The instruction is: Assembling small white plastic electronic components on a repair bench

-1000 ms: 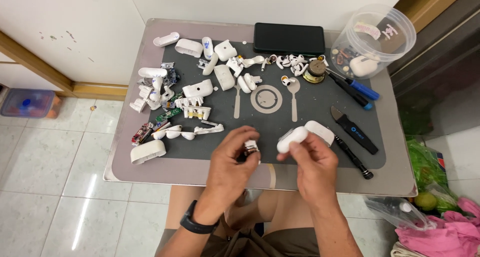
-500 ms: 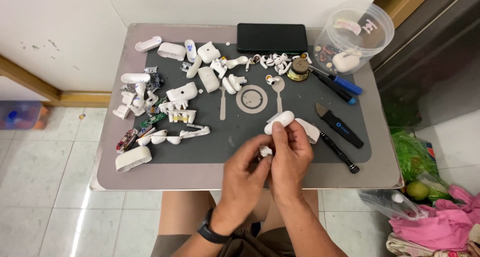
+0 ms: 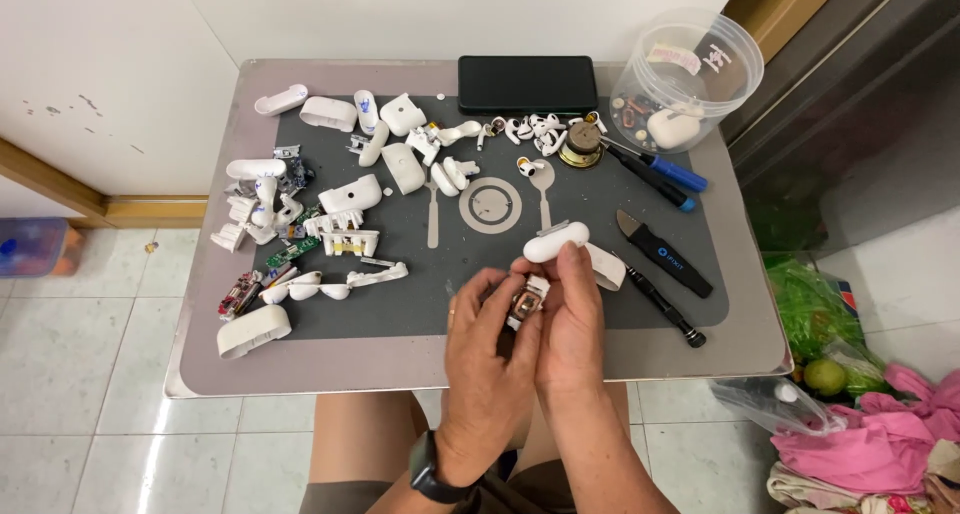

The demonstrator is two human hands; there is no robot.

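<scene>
On a grey work mat (image 3: 420, 304) over tiled floor (image 3: 90, 374), left hand (image 3: 490, 359) pinching small part (image 3: 527, 304), right hand (image 3: 570, 324) gripping white case (image 3: 555, 242)

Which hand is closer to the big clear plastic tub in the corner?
The right hand. It sits below and left of the clear plastic tub, holding a white earbud case piece. The left hand is beside it, farther left and lower, so farther from the tub.

Black wristwatch (image 3: 432, 474), bare forearms

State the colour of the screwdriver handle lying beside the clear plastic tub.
Blue screwdriver handle, clearest in the head view.
</scene>
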